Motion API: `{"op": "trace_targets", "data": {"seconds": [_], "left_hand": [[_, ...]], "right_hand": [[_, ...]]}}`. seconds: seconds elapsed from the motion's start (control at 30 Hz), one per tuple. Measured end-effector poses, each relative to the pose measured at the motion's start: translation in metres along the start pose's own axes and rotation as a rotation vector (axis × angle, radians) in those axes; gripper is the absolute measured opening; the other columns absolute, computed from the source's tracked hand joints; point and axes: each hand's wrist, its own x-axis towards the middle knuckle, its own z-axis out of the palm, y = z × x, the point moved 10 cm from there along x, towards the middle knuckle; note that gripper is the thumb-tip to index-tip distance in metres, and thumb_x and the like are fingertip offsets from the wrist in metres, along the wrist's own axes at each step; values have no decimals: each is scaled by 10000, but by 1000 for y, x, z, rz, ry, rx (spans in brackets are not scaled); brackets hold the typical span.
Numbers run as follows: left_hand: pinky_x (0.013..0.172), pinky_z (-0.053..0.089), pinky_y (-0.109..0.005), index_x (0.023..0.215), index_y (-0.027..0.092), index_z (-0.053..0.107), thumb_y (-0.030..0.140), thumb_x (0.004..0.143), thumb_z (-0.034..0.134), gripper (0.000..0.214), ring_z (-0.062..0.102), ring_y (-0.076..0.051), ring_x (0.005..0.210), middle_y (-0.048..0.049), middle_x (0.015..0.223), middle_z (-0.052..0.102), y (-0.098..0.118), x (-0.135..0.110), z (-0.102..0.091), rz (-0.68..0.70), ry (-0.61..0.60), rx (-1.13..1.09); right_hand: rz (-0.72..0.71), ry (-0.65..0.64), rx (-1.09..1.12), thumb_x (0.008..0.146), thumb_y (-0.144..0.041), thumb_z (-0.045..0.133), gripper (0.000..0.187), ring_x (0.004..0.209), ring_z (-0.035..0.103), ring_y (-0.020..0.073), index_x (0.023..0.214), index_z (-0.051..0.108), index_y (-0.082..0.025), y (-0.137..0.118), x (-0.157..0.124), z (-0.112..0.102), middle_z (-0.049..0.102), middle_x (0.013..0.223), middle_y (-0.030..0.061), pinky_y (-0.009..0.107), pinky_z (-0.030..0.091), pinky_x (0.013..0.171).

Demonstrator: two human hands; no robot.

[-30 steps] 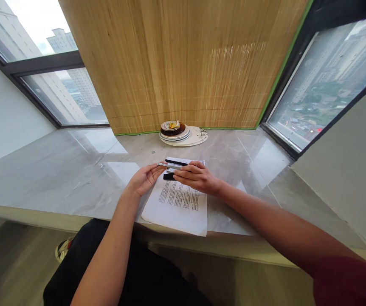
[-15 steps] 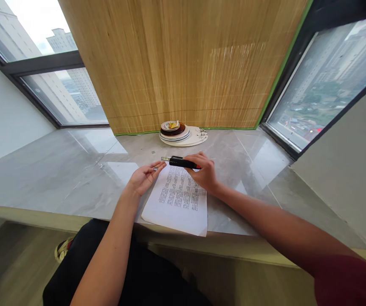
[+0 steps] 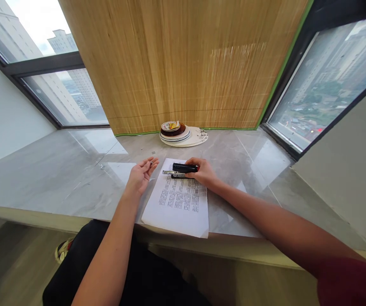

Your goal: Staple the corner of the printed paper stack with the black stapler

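Note:
My right hand (image 3: 199,171) grips a black stapler (image 3: 184,168) by its back end. Its metal staple tray sticks out to the left, below the black top cover. The stapler is over the upper part of a stack of printed paper (image 3: 175,214). Left of the paper, my left hand (image 3: 142,175) is turned palm up, its thumb against the fingers. A short grey strip of staples (image 3: 151,162) shows at those fingertips, partly covered by them.
Stacked plates (image 3: 175,136) and an oval board (image 3: 198,135) stand at the back of the grey marble sill (image 3: 62,170). Behind them hangs a bamboo blind (image 3: 183,63). Small bits (image 3: 102,167) lie on the sill at left. Windows flank both sides.
My right hand has lowered and tilted the stapler, so its metal tray and base now show. My left hand has drawn back slightly left, its thumb now closed on the staples.

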Motion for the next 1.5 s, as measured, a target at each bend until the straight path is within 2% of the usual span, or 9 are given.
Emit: {"op": "trace_targets", "data": {"seconds": [0.13,0.27,0.33,0.43,0.5,0.6,0.77,1.1,1.5], "left_hand": [[627,604,-124,1185,71,712,5,923,636,280,703,-55,646,-158,1181,792,0,-8,21,-10,-206,105],[452,464,-130,1266,93,673,206,902,790,398,550,-22,468,-177,1135,806,-3,-21,42,39,-417,262],[413,397,-136,1315,118,643,304,909,808,475,497,-13,422,-180,1131,808,-7,-30,51,51,-505,344],[395,358,-155,1358,160,599,387,919,803,535,486,-18,393,-176,1140,806,-15,-43,64,22,-633,431],[402,370,-166,1373,182,574,413,919,801,558,511,-36,393,-149,1087,813,-21,-52,71,-8,-717,474],[420,387,-175,1393,206,549,435,910,811,595,534,-59,392,-63,902,800,-26,-62,75,-44,-795,511],[438,385,-170,1422,212,529,451,896,829,651,540,-62,394,-3,771,733,-31,-69,78,-85,-869,512],[422,400,-166,1508,234,474,384,904,829,717,562,-61,400,-56,897,769,-35,-76,81,-136,-945,512],[450,439,-171,1546,269,442,327,919,810,729,591,-65,426,-44,921,761,-39,-78,78,-165,-971,574]], "right_hand": [[-58,-39,-63,657,-183,798,312,908,729,231,966,763,-204,-1,6,-1,798,945,13,355,540,834],[-117,-59,-138,729,-228,810,287,927,715,235,1010,758,-207,-10,8,-7,797,985,27,364,537,839],[-251,-15,-215,808,-309,807,298,989,688,254,1086,747,-218,-31,4,-12,790,1063,55,400,529,880],[-576,69,-362,901,-399,787,345,1097,635,284,1197,718,-236,-76,-19,-11,755,1181,96,475,465,1004],[-763,70,-422,924,-414,787,348,1102,632,280,1221,711,-249,-99,-39,1,748,1181,97,478,436,1022],[-899,11,-467,941,-420,783,366,1093,638,268,1269,703,-278,-111,-60,24,753,1165,80,456,440,988],[-931,-63,-544,992,-336,724,317,1070,639,251,1308,704,-322,-105,-67,46,774,1153,50,456,426,978],[-928,-22,-503,997,-269,708,127,989,629,222,1099,773,-305,-108,-65,41,794,1021,26,425,437,927],[-860,-212,-380,970,-317,758,165,1048,580,248,1126,801,-285,-102,-61,41,750,1093,74,449,474,973]]}}
